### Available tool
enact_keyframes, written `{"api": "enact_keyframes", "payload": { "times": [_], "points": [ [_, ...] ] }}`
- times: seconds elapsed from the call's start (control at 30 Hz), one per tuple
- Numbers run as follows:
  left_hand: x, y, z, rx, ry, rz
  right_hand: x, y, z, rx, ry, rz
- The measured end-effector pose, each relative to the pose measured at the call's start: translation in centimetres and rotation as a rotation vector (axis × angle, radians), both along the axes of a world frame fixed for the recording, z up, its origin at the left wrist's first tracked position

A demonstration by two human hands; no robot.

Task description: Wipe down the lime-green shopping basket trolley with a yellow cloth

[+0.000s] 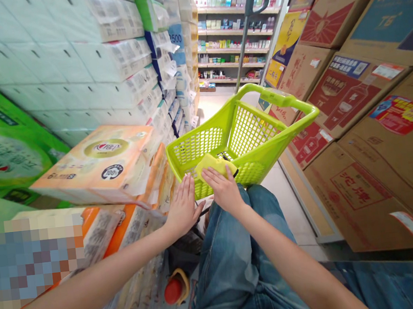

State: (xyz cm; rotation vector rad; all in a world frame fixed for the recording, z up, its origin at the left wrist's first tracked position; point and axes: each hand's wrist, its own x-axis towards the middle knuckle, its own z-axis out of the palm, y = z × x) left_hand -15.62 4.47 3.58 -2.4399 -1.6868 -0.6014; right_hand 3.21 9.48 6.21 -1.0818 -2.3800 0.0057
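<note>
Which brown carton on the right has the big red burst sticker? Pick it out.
The bottom carton at far right: its large red burst sticker sets it apart; the cartons above and beside it show only smaller labels.

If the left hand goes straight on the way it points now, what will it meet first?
The left hand points forward at the green plastic basket, so it would probably meet the basket's mesh side first. The fingertips look very close, perhaps touching, but the depth is hard to judge.

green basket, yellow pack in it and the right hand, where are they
green basket [253, 127], head view, point on its mesh side wall
yellow pack [210, 165], head view, point on its top face, just past the fingers
right hand [224, 191], head view, point on the back of the hand
</note>
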Motion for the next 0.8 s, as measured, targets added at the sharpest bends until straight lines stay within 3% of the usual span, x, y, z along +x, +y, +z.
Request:
{"api": "enact_keyframes", "payload": {
  "times": [0.13,0.23,0.37,0.6,0.7,0.8],
  "points": [
    [0.3,-0.1,0.2,-0.004,-0.019,0.003,5.8,2.7,0.5,0.033,0.041,-0.205],
    [0.4,-0.2,0.3,-0.006,-0.030,0.004,7.9,4.1,0.8,0.046,0.078,-0.335],
    [0.5,-0.2,0.3,-0.005,-0.030,0.010,5.2,3.3,1.0,-0.002,0.108,-0.368],
    [0.0,-0.1,-0.2,-0.009,-0.028,-0.010,-3.9,-1.0,0.4,-0.079,0.051,-0.086],
    [0.0,-0.1,-0.2,-0.002,-0.034,-0.012,-4.2,-1.3,0.1,-0.069,0.034,-0.013],
    [0.2,-0.1,-0.1,-0.001,-0.022,-0.001,-1.9,-0.7,0.3,-0.050,0.007,0.030]
  ]
}}
